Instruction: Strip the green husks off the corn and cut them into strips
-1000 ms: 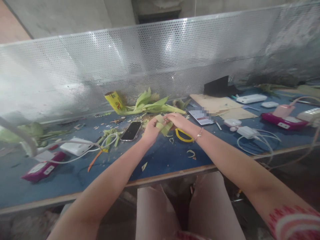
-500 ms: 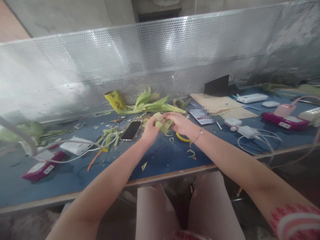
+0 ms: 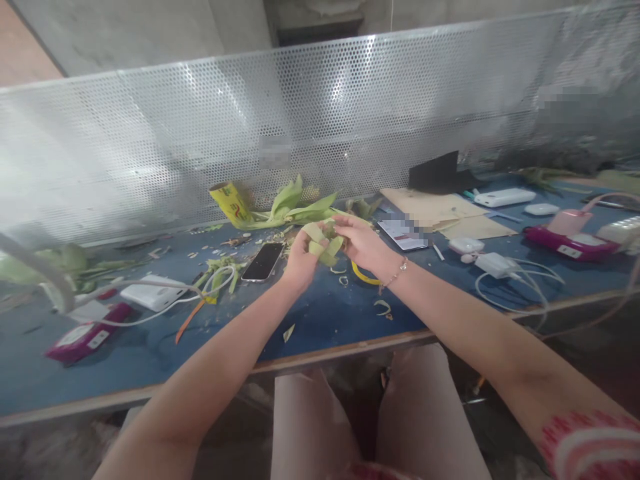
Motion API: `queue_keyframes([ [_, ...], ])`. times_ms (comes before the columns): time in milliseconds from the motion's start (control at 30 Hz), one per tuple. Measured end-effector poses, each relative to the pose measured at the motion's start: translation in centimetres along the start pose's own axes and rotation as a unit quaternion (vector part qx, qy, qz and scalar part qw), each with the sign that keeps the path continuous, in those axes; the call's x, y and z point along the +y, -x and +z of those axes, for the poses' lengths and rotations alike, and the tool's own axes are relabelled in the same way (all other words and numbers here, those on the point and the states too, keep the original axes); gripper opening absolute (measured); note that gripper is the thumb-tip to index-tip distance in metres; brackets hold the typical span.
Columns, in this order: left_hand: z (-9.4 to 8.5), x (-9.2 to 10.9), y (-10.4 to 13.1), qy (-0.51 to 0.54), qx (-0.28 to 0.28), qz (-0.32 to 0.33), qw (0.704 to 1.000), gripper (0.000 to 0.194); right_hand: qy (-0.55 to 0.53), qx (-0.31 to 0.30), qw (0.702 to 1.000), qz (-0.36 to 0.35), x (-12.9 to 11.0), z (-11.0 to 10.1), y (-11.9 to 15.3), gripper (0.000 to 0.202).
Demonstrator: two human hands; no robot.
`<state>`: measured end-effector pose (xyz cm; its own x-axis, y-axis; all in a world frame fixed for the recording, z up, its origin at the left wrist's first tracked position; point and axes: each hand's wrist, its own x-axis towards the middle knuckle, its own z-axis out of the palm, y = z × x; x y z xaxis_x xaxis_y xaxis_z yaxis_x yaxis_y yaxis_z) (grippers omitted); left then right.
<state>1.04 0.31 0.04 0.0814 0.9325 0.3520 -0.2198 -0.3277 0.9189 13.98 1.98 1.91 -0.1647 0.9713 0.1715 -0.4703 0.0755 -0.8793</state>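
My left hand (image 3: 301,261) and my right hand (image 3: 359,241) meet above the blue table. Between them is a looped pale green leaf strip (image 3: 326,251), with the fingers of both hands closed on it. Just behind the hands lie broad green husk leaves (image 3: 295,208). A black-screened phone (image 3: 263,261) rests left of my left hand. Under my right wrist, a yellow ring (image 3: 365,274) is partly covered.
The table (image 3: 320,320) holds scraps, a yellow roll (image 3: 231,203), brown paper (image 3: 435,208), and another phone (image 3: 403,235). Purple power strips (image 3: 90,333) with white cables sit at both sides. A perforated metal screen (image 3: 200,133) stands behind.
My right hand has shifted slightly up with its fingers lifted a little. The strip's loop has changed shape and leans more to the left.
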Motion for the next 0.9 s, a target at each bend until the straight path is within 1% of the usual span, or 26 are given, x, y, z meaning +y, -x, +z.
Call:
queue_keyframes([
  [67,0.0,0.0,0.0,-0.005,0.003,0.011,1.0,0.048,0.021,0.004,1.0,-0.007,0.1,0.0,-0.1,0.025],
  [133,-0.1,-0.1,-0.1,-0.008,0.0,0.018,1.0,0.051,0.069,0.009,0.998,-0.014,0.2,-0.1,-0.2,0.024],
  [267,-0.3,-0.6,-0.3,-0.03,-0.01,0.025,0.999,0.05,0.19,0.025,0.981,-0.029,0.5,-0.5,-0.5,0.018],
  [333,-0.4,-0.8,-0.3,-0.043,-0.019,0.032,0.998,0.047,0.211,0.025,0.976,-0.047,0.6,-0.8,-0.6,0.011],
  [467,-0.6,-1.1,-0.3,-0.061,-0.048,0.056,0.995,0.045,0.179,-0.029,0.982,-0.043,0.7,-0.8,-0.4,0.025],
  [567,-0.7,-1.3,-0.4,-0.076,-0.057,0.067,0.993,0.044,0.126,-0.053,0.99,-0.039,0.6,-0.3,0.0,0.015],
  [667,-0.6,-1.2,-0.3,-0.074,-0.041,0.062,0.994,0.046,0.086,-0.072,0.993,-0.045,0.6,0.1,0.1,0.009],
  [733,-0.4,-0.8,-0.2,-0.047,-0.036,0.037,0.998,0.049,0.092,-0.064,0.992,-0.06,0.7,0.0,0.1,0.007],
  [800,-0.1,-0.3,0.0,-0.005,-0.039,0.006,0.999,0.049,0.111,-0.042,0.989,-0.084,0.8,-0.2,-0.1,0.007],
  [867,0.2,0.1,0.1,0.031,-0.036,-0.017,0.999,0.046,0.17,-0.003,0.977,-0.129,0.9,-0.6,-0.3,0.009],
  [900,0.4,0.3,0.1,0.044,-0.03,-0.024,0.998,0.045,0.213,0.018,0.964,-0.156,0.9,-0.7,-0.4,0.009],
])
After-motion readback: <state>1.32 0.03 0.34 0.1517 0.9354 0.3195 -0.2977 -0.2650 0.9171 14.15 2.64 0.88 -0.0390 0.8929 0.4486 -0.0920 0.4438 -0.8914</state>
